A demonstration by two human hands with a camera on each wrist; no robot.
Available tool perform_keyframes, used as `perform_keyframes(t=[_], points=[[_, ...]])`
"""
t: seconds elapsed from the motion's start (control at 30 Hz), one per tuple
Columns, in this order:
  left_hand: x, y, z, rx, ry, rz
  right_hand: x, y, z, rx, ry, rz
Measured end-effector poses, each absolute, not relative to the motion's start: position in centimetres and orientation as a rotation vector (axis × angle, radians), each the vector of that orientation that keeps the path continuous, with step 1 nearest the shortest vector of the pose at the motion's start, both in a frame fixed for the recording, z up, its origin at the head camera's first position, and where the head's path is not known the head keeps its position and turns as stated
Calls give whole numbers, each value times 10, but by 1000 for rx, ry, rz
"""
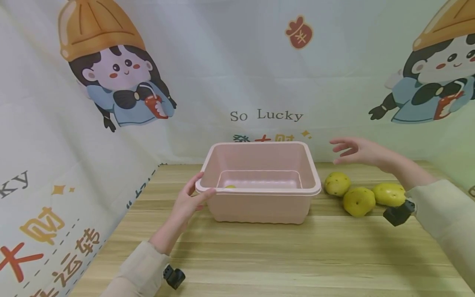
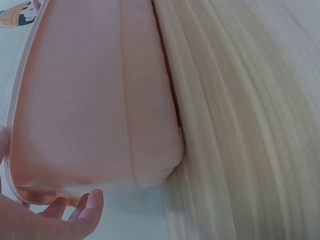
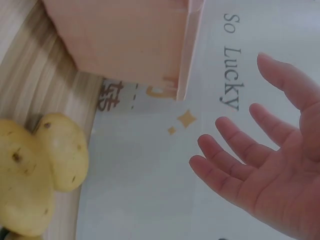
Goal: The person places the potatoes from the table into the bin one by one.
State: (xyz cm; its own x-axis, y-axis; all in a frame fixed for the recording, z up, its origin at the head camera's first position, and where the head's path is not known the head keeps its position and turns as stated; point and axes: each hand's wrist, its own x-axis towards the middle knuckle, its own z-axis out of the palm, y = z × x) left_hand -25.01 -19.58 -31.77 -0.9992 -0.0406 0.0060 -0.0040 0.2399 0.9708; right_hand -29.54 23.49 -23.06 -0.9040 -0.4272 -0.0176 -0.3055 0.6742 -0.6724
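A pink plastic bin (image 1: 259, 206) stands upright on the wooden table. My left hand (image 1: 188, 199) grips its left front corner in the head view, thumb on the rim; in the left wrist view the fingertips (image 2: 92, 200) curl at the rim. A small piece of something yellow (image 1: 230, 187) shows inside, mostly hidden by the front wall. Right of the bin lie three yellow potatoes, one behind (image 1: 337, 184), one in front (image 1: 358, 201) and one at the right (image 1: 389, 194). Above them my right hand (image 1: 358, 151) hangs in the air, fingers spread, holding nothing.
A printed cloth (image 1: 208, 90) hangs behind the table and down its left side. Bare wood table (image 1: 252, 255) extends in front of the bin. A small black device (image 1: 399, 213) sits at the right wrist, another (image 1: 173, 276) at the left.
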Motion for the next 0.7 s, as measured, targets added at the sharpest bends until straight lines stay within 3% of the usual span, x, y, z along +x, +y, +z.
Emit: perform_keyframes(t=[0.7], points=[[-251,-196,-319,41,-2450,-1913,-281,280,-277,-570,2684,-1088]])
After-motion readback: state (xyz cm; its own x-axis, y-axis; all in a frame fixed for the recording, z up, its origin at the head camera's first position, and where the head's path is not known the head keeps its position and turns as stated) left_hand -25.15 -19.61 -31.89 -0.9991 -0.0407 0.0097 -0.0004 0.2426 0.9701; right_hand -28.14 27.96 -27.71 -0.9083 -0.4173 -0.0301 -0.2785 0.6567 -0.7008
